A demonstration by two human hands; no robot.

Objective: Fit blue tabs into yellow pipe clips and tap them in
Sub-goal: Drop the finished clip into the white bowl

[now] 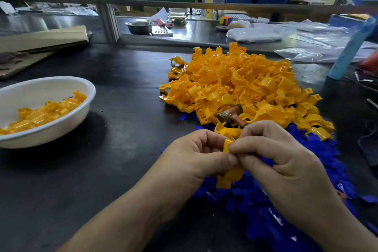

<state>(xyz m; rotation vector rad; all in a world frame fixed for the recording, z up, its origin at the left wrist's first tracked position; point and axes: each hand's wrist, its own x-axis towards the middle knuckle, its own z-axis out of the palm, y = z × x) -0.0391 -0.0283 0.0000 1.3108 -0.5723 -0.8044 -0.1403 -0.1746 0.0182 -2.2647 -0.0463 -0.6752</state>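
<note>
Fingers of the left hand and right hand were pinched on one yellow pipe clip, held above the blue tabs; whether a tab was seated could not be told. The fitting step was judged in hand; tapping would call for the mallet, lodged in the clip heap. Open surface lay leftward, bounded by the bowl.

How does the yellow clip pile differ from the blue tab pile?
The yellow clip pile is heaped high and lies farther away; the blue tab pile spreads flatter and nearer. The clip pile's pieces are bulky and curved; the tab pile's look small and flat. Both lie loose on the dark table.
</note>
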